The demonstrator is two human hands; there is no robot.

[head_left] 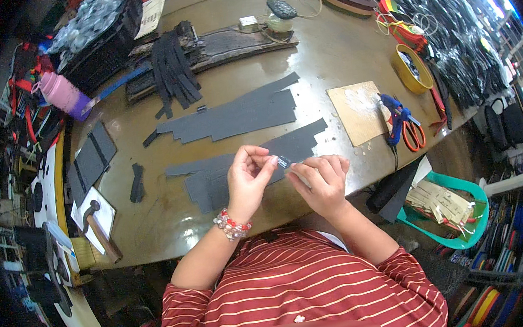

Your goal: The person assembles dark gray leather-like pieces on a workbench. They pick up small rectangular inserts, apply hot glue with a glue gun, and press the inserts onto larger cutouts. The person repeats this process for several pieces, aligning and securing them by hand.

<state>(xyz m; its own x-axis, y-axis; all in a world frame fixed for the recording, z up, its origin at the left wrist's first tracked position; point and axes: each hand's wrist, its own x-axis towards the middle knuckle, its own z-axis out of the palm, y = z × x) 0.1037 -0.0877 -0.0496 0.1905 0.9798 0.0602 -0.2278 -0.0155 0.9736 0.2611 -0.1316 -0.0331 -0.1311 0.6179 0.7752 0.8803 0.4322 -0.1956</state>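
Between thumb and fingers my left hand [247, 180] pinches a small dark label [283, 161] with pale marks. My right hand [323, 182] is closed, its thumb and forefinger meeting the label's right edge; how much they grip is partly hidden. Below both hands, dark grey strips [211, 189] lie side by side in a stepped row on the table. Farther off is a second stepped row of grey strips [233, 119]. A short dark strip [136, 182] lies left of my left hand.
A brown table [156, 233] spreads in front of me. To the right are a tan board [356, 113], a blue glue gun [396, 116], orange-handled scissors [415, 136] and a yellow bowl [414, 68]. Left stand a hammer [99, 228] and a pink-purple bottle [63, 96]. A green basket [480, 208] sits lower right.
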